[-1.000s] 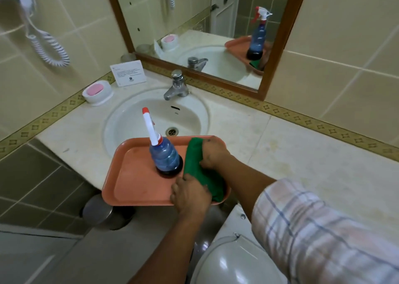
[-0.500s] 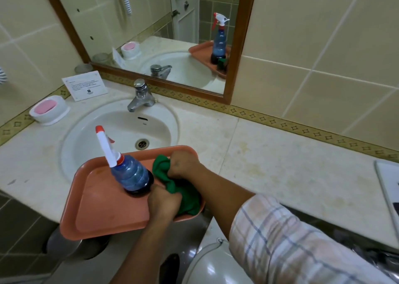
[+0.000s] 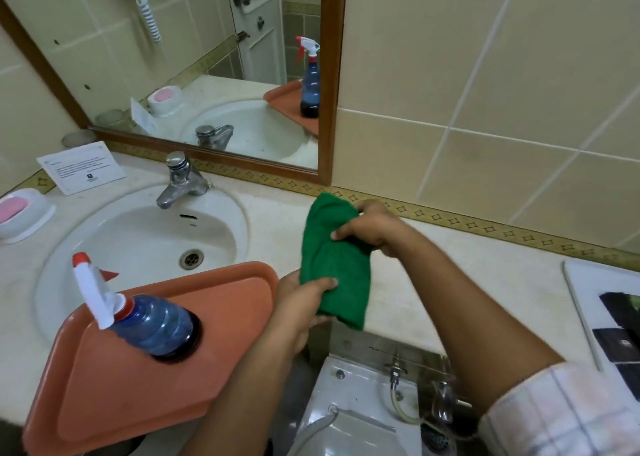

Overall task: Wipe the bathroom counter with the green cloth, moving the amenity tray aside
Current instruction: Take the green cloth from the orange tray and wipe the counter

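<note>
The green cloth (image 3: 332,265) hangs in the air over the beige counter (image 3: 460,268), just right of the sink. My right hand (image 3: 372,228) grips its upper part and my left hand (image 3: 298,303) pinches its lower left edge. An orange tray (image 3: 138,403) lies across the front rim of the sink, jutting past the counter edge, with a blue spray bottle (image 3: 152,327) standing on it. The tray's right edge is beside my left hand. A white amenity tray (image 3: 575,282) with dark packets sits at the counter's far right, partly cut off.
The round sink (image 3: 138,234) and chrome faucet (image 3: 180,182) are at the left. A pink soap dish (image 3: 20,213) and a printed card (image 3: 81,168) stand behind it. The mirror (image 3: 207,57) lines the back wall. A toilet tank (image 3: 356,403) is below the counter edge.
The cloth has been lifted off the orange tray and carried up and right over the counter. My left hand has left the tray's rim and now holds the cloth. The view has shifted right.
</note>
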Demonstrator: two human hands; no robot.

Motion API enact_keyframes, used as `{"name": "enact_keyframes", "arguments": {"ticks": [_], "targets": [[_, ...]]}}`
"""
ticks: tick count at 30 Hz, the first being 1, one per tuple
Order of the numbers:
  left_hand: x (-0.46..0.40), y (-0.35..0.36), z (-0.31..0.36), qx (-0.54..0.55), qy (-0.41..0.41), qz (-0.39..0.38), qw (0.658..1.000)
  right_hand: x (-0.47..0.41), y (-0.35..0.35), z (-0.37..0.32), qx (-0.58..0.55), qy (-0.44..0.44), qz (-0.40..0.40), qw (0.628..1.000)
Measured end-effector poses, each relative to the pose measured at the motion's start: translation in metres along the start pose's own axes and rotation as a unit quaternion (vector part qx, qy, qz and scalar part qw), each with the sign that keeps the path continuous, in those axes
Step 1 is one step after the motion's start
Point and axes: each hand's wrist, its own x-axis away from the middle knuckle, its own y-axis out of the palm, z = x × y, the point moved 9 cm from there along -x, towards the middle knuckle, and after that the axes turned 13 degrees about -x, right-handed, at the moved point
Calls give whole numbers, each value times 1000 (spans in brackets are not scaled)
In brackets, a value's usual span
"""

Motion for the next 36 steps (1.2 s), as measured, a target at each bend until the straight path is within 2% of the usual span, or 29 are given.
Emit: {"name": "enact_keyframes", "arguments": {"ticks": [2,4,6,7,10,12,14,17,21,25,28,32,34,36], "targets": [[-22,27,1,-43,-2,-5,999,-14,-33,4,4,3,21,1000],[-42,41,-1,-206,27,15,978,-22,-55,20,94,8,56,994],[-61,40,7,-429,103,78,894,-27,-71,38,240,-23,135,961],[-72,39,14,-498,153,98,848,-26,-71,44,258,-60,167,950],[-110,42,30,-628,249,72,734,-23,-39,58,258,-164,183,934],[-136,46,35,-691,279,38,666,-27,-11,77,302,-169,175,922],[-152,47,32,-717,305,36,625,-33,8,102,362,-143,178,904],[-157,44,27,-703,347,53,618,-59,11,111,419,-138,174,880],[-160,44,29,-697,370,80,609,-106,-2,82,437,-124,158,877],[-155,46,31,-686,367,65,625,-29,23,122,414,-169,180,876],[-155,45,31,-692,358,61,623,7,33,156,414,-155,153,884],[-154,45,32,-686,360,63,629,-55,11,112,430,-139,161,877],[-156,45,30,-694,359,67,620,-84,-3,91,428,-115,176,879],[-154,47,30,-692,361,66,621,-85,-4,92,420,-109,184,882]]}}
